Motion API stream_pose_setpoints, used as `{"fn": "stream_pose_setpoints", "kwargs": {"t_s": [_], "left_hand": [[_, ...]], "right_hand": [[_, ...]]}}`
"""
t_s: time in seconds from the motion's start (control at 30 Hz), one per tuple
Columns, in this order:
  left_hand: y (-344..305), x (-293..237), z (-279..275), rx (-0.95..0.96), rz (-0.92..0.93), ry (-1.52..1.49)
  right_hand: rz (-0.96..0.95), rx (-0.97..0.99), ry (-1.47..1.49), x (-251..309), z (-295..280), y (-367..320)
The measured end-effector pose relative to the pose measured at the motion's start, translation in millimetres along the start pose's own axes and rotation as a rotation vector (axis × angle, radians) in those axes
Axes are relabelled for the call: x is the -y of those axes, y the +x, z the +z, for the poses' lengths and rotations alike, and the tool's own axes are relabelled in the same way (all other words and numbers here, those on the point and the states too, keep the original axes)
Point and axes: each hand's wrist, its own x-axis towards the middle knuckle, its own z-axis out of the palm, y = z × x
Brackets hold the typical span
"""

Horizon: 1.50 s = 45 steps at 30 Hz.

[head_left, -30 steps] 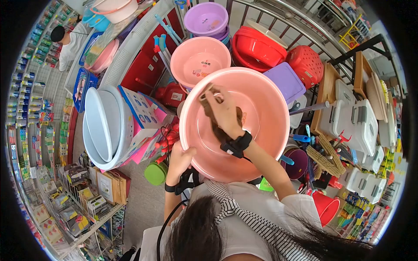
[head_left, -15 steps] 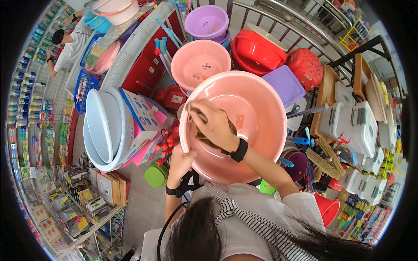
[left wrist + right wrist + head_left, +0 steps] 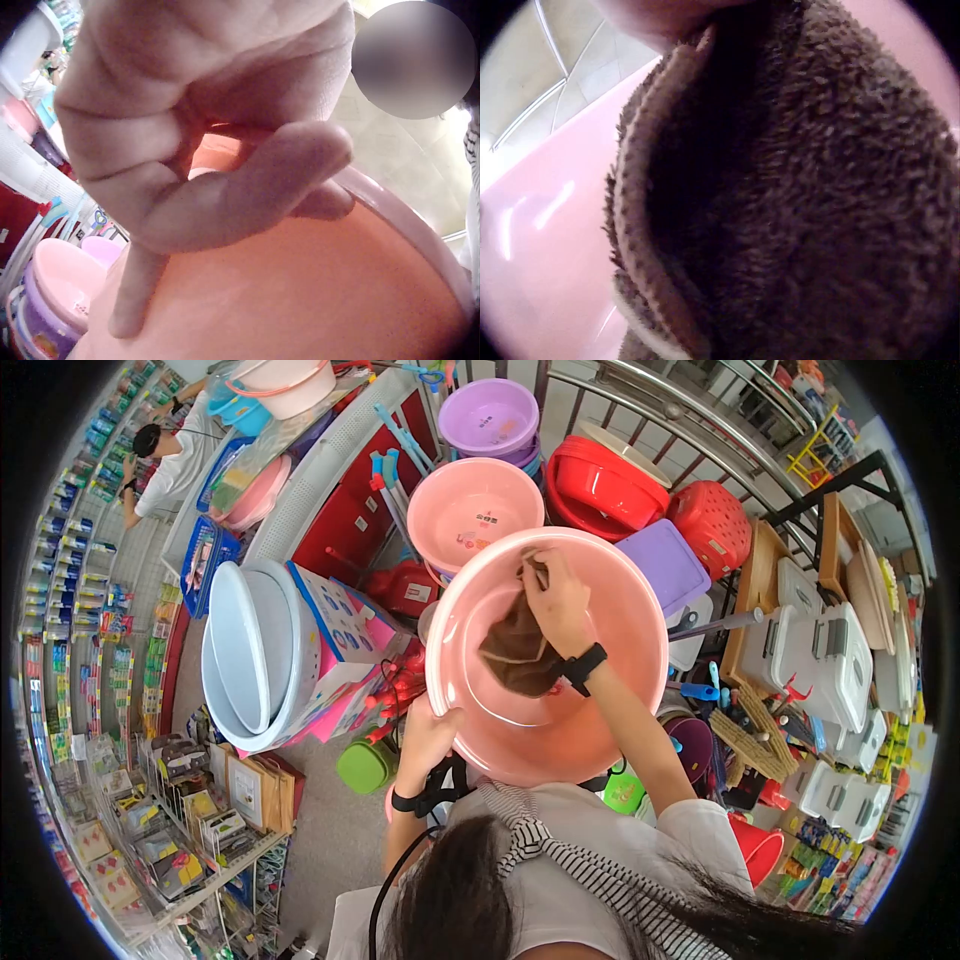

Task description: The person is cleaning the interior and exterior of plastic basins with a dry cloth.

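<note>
A large pink basin (image 3: 615, 705) stands in front of the person. The left hand (image 3: 428, 738) grips its near-left rim, and the left wrist view shows the thumb and fingers curled at the basin's edge. Inside the basin, the right hand (image 3: 558, 605) pinches a brown cloth (image 3: 512, 650) with a pale stitched edge. From the fingers the cloth hangs down toward the basin's bottom. Close up in the right wrist view, the fluffy, towel-like cloth (image 3: 855, 195) nearly fills the picture, with its stitched border folding down the left side.
Stacked pink basins (image 3: 475, 510), purple basins (image 3: 488, 418) and red basins (image 3: 610, 480) stand behind. Pale blue tubs (image 3: 275, 660) are to the left, a green bin (image 3: 366, 763) below them. Brushes (image 3: 750, 735) and lidded storage boxes (image 3: 820, 655) crowd the right. Another person (image 3: 180, 460) is at the far-left shelves.
The right hand first drew the cloth toward the basin's left rim, then moved right and away from the body. More of the cloth now shows hanging below it. The left hand stays on the rim.
</note>
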Motion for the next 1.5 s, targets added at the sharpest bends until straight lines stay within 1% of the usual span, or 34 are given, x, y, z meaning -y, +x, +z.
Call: {"fn": "stream_pose_setpoints", "kwargs": {"t_s": [0.03,0.13,0.17,0.2,0.27,0.3,0.37,0.4,0.43,0.47,0.5,0.53,0.6,0.63,0.7,0.73,0.77,0.8,0.83,0.87,0.93,0.97,1.0,1.03,1.07,1.1,1.13,1.17,1.23,1.3,1.37,1.4,1.47,1.5], "left_hand": [[0,0,2,-0.006,0.006,-0.011],[4,6,8,0.031,0.066,0.019],[4,3,12,0.024,0.15,0.037],[5,2,11,0.026,0.156,0.036],[7,0,9,0.053,0.03,0.051],[7,0,8,0.055,0.039,0.053],[4,4,6,0.032,0.069,0.014],[4,7,6,0.029,0.07,0.017],[3,11,6,0.024,0.112,0.003],[1,13,5,0.018,0.153,-0.014],[-3,3,2,0.024,0.018,0.011],[-3,6,0,0.01,0.023,0.011],[-2,8,3,-0.041,0.169,0.09],[-4,2,3,-0.011,0.127,0.059],[-3,-6,7,-0.007,0.156,0.063],[-2,-7,9,0.009,0.178,0.072],[0,-7,11,0.008,0.175,0.073],[3,-5,15,-0.011,0.278,0.094],[6,-5,17,-0.03,0.384,0.115],[6,-8,15,-0.03,0.386,0.116],[5,-17,9,0.025,0.152,0.232],[4,-18,10,0.025,0.153,0.233],[3,-17,10,0.015,0.213,0.21],[1,-16,11,0.004,0.272,0.187],[0,-12,11,0.005,0.271,0.186],[0,-5,10,-0.014,0.281,0.177],[-1,-3,9,-0.033,0.293,0.168],[-4,-2,7,-0.036,0.296,0.166],[-9,-6,4,-0.047,0.172,0.066],[-7,-6,3,-0.045,0.17,0.101],[-6,-9,7,-0.04,0.167,0.135],[-6,-10,10,-0.036,0.211,0.14],[-3,-13,17,-0.033,0.253,0.145],[-1,-14,20,-0.026,0.288,0.177]], "right_hand": [[0.006,-0.099,-0.022,-4,0,3],[-0.002,-0.098,0.106,7,2,-3],[-0.015,0.018,0.239,20,1,-13],[-0.024,0.252,0.105,36,-12,-18],[-0.235,0.323,0.202,39,0,-36],[-0.24,0.316,0.199,36,0,-33],[-0.539,0.373,-0.047,27,-4,-29],[-0.5,0.372,-0.323,18,-5,-24],[-0.279,0.337,-0.239,-12,7,-22],[-0.329,0.165,-0.636,-18,-5,-18],[-0.008,0.042,-0.13,-21,-9,-4],[-0.06,-0.132,-0.152,-30,-11,2],[0.011,-0.175,-0.195,-32,-13,-1],[0.002,-0.171,-0.189,-28,-12,-2],[0.018,-0.121,-0.06,-19,-8,-2],[0.015,-0.121,-0.057,-11,-5,-4],[0.017,-0.059,-0.01,-1,1,-9],[0.018,0.002,0.034,11,4,-13],[-0.088,0.002,0.018,26,5,-17],[-0.195,0.0,0.002,38,6,-23],[-0.201,0.03,0.061,40,10,-29],[-0.284,0.029,0.037,39,8,-29],[-0.365,0.03,0.012,39,3,-29],[-0.362,0.161,-0.295,33,-11,-26],[-0.195,0.164,-0.239,10,-3,-26],[-0.095,0.045,-0.273,-3,-7,-18],[-0.104,-0.176,-0.244,-13,-12,-7],[0.001,-0.255,-0.233,-22,-23,2],[0.011,-0.32,-0.3,-27,-37,6],[-0.002,-0.345,-0.317,-30,-36,4],[0.007,-0.351,-0.188,-29,-32,3],[0.006,-0.352,-0.188,-25,-30,2],[-0.041,-0.217,-0.109,-12,-20,-2],[-0.064,-0.177,-0.167,-4,-14,-8]]}}
